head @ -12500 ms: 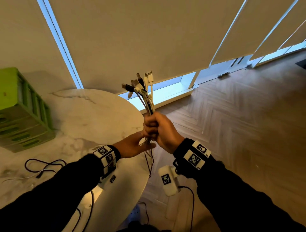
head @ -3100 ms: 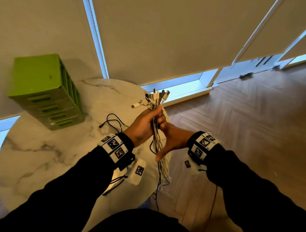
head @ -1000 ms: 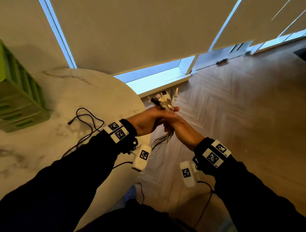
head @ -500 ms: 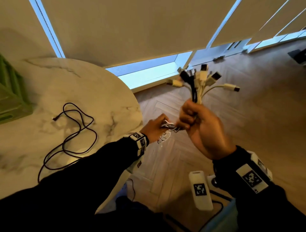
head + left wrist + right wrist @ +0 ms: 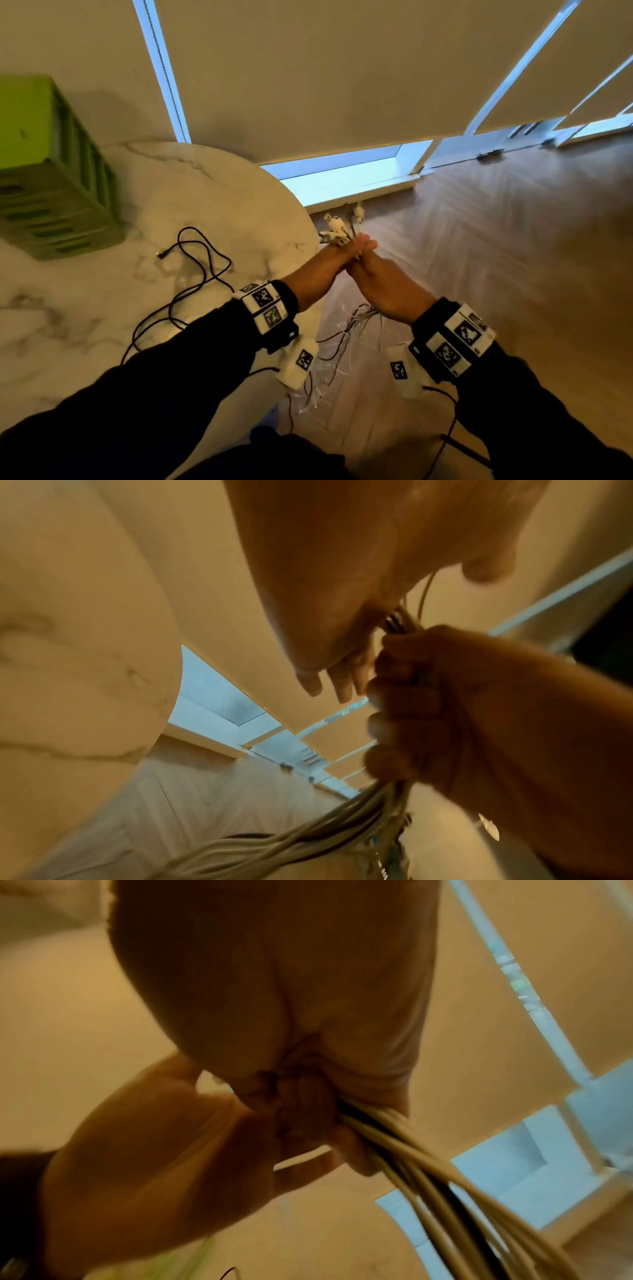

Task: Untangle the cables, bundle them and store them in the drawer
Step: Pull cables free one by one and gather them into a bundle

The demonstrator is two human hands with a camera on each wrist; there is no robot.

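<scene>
1. Beyond the rim of the desk [image 5: 102, 308], over the wooden floor [image 5: 513, 274], our hands are together again: half a second ago the right hand [image 5: 380, 284] held the plug ends high while the left hand [image 5: 329, 263] worked lower down; now both meet at one spot on the cable bundle [image 5: 342, 229]. Plug ends fan out above them and loose tails hang below toward the floor. We judge the bundle gathered but not yet tied or stored.

2. Still in the head view, one black cable [image 5: 191, 274] lies looped on the desk, well apart from the bundle, so it remains to be collected. The green drawer unit [image 5: 58, 192] stands at the far left of the desk with its drawers apparently closed. The hanging tails could catch on the desk rim.

3. From the left wrist, the right hand's fingers [image 5: 400, 702] are curled tight around the pale cords [image 5: 308, 840], which stream out below the fist. The left hand's fingers [image 5: 339, 683] point straight beside it; we cannot tell what the thumb is doing.

4. From the right wrist, the right hand [image 5: 298, 1096] is clamped on the cords [image 5: 428, 1175]. The left hand [image 5: 192, 1137] presses alongside, its hold unclear.
</scene>
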